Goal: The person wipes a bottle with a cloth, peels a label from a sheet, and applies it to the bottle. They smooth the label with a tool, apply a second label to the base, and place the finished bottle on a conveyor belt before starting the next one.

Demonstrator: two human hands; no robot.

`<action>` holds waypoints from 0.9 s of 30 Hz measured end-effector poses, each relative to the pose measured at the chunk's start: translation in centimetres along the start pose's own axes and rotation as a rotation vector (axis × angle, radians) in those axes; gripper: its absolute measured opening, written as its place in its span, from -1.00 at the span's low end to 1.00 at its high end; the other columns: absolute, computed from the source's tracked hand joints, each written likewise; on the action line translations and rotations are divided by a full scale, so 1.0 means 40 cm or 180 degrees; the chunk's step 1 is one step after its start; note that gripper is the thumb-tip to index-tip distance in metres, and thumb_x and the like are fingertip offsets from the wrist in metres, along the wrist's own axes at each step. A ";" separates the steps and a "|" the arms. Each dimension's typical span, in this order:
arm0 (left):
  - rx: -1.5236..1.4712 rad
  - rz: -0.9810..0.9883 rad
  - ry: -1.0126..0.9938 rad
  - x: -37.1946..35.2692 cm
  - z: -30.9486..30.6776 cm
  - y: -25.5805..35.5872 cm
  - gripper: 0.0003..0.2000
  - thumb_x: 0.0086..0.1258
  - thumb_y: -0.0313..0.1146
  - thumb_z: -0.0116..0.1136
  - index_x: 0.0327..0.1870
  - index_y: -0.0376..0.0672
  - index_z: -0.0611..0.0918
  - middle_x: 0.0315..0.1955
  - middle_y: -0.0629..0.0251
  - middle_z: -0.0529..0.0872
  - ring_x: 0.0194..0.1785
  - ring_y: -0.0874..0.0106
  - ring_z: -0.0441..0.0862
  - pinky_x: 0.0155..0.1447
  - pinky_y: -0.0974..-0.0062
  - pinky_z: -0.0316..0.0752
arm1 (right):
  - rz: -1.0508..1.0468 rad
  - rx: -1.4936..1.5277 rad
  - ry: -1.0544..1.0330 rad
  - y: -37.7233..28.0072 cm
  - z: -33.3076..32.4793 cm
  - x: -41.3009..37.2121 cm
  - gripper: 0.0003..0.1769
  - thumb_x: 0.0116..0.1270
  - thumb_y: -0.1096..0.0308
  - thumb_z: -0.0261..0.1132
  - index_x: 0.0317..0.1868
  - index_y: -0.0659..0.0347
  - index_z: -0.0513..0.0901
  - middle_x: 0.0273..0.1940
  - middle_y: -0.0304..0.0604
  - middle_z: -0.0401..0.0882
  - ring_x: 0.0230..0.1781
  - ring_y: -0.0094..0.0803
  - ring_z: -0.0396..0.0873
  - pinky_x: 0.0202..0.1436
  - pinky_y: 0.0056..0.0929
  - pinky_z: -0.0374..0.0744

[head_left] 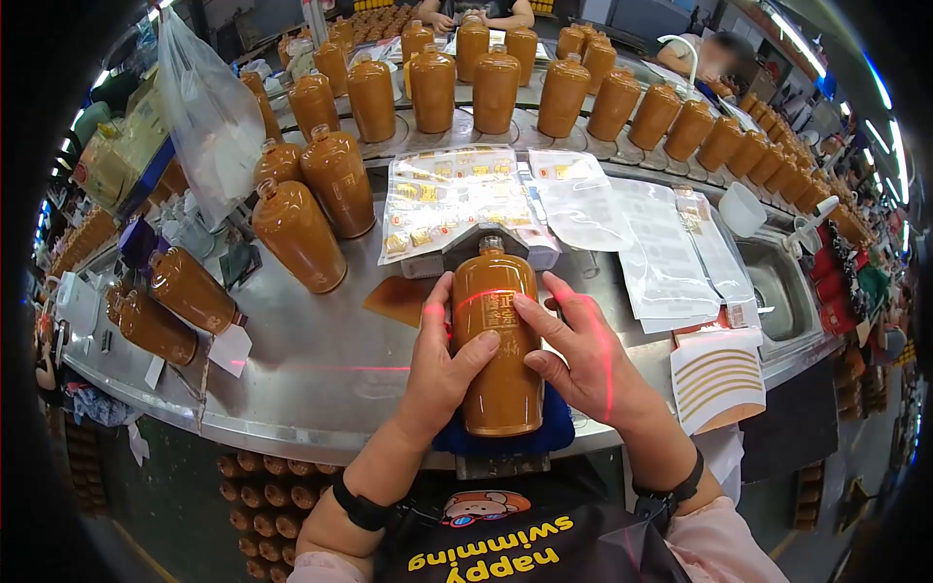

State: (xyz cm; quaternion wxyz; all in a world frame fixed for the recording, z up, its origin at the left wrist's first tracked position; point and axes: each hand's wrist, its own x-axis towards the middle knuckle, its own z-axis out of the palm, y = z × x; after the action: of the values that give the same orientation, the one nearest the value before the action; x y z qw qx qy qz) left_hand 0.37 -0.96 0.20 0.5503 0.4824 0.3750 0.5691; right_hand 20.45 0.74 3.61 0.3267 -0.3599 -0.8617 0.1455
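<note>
A glossy brown bottle [499, 374] lies in front of me, its neck pointing away, on a blue cloth [559, 428] at the table's near edge. Gold characters show on its upper part, and a red laser line crosses it. My left hand [442, 355] is against the bottle's left side, thumb on its front. Fingers of my right hand [583, 355] touch the gold characters and the right side. Beyond the bottle's neck are a grey holder [466, 255] and a sheet of gold labels [428, 194].
Several brown bottles [432, 92] line a curved conveyor [466, 124] at the back. More bottles [299, 236] stand at the left beside a hanging plastic bag [204, 117]. White sheets [656, 253], curved gold strips [719, 379] and a sink [777, 291] are at the right. Two people sit beyond.
</note>
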 end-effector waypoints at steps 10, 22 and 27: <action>0.0057 0.0032 0.0021 0.003 -0.003 -0.009 -0.16 0.37 -0.28 0.25 0.52 -0.41 0.01 0.36 -0.03 0.30 0.40 0.29 0.33 0.44 0.36 0.28 | -0.0117 -0.0227 0.0046 0.004 -0.004 0.017 -0.35 0.27 0.28 0.41 0.38 0.02 0.48 0.26 0.34 0.36 0.15 0.14 0.47 0.22 -0.10 0.52; 0.0072 0.0102 0.0001 0.004 -0.003 -0.018 -0.16 0.42 -0.16 0.25 0.53 -0.38 0.02 0.38 -0.05 0.30 0.41 0.25 0.31 0.47 0.31 0.23 | -0.0705 -0.0701 -0.0907 -0.035 -0.101 0.263 -0.72 0.23 0.34 0.37 -0.12 0.23 0.51 -0.50 -0.01 0.61 -0.40 -0.03 0.66 -0.36 -0.18 0.60; 0.2424 0.1757 -0.0099 0.013 -0.029 0.046 -0.24 0.43 0.12 0.11 0.49 -0.21 0.24 0.29 0.05 0.49 0.42 0.12 0.28 0.56 0.08 -0.04 | -0.0880 -0.0138 0.0380 0.031 -0.081 0.269 -0.77 0.23 0.32 0.39 -0.16 0.20 0.60 -0.46 -0.02 0.65 -0.40 -0.09 0.68 -0.33 -0.25 0.61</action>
State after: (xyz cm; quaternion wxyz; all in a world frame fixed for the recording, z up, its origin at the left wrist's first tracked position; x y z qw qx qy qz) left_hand -1.19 -0.54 1.74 0.1678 0.7401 0.4065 0.5088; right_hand 17.60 9.34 10.35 0.3865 -0.2528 -0.8850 0.0589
